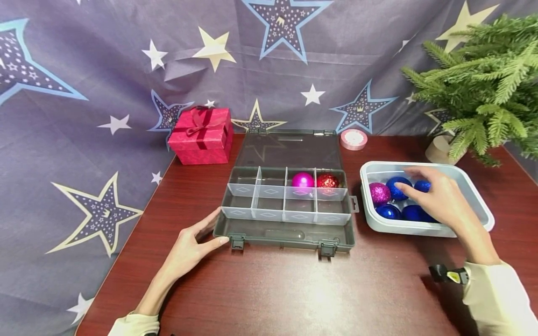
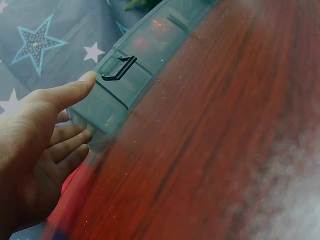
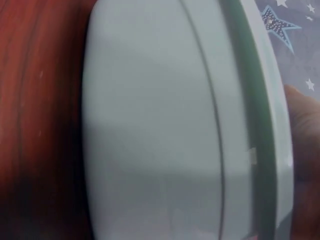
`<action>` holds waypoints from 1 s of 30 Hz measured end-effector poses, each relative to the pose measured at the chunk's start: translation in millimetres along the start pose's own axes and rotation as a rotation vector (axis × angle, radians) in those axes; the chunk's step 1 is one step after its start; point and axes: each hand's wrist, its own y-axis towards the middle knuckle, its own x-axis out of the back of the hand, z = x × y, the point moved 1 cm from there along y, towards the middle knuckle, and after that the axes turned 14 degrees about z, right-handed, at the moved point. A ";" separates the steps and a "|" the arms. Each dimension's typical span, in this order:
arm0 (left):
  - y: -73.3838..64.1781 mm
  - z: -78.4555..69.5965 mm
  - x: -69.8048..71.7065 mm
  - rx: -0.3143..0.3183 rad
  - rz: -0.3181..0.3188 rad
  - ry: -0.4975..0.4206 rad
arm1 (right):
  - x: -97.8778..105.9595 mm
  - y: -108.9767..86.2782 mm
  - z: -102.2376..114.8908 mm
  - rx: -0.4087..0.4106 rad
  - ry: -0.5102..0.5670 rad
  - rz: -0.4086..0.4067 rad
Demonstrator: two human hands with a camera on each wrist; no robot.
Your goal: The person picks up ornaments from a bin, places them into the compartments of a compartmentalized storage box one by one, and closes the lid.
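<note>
Touching divided box [image 1: 269, 204], left fingers [image 1: 205, 221]

- Over on the person's left, the forearm [image 1: 153, 291] angles in from the near edge, bare past a pale cuff [image 1: 133, 325].
- That left hand [image 1: 186, 249] is spread, thumb reaching across and well apart from the fingers, which bend gently and lie together.
- The right arm comes in from the near right, its pale sleeve [image 1: 498, 296] ending just short of the wrist.
- The right hand [image 1: 441, 193] is held back upward, thumb and forefinger stretched leftward with a gap between.
</note>
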 end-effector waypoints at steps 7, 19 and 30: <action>0.1 0.7 0.1 -0.002 -0.002 0.003 | -0.9 0.5 -10.6 0.022 -0.055 0.036; 0.9 -0.8 0.4 0.001 -0.001 0.003 | -3.6 10.4 -16.1 0.056 -0.171 0.100; 0.8 -1.3 0.2 0.012 0.001 0.002 | -8.2 17.2 -20.2 0.077 -0.251 0.146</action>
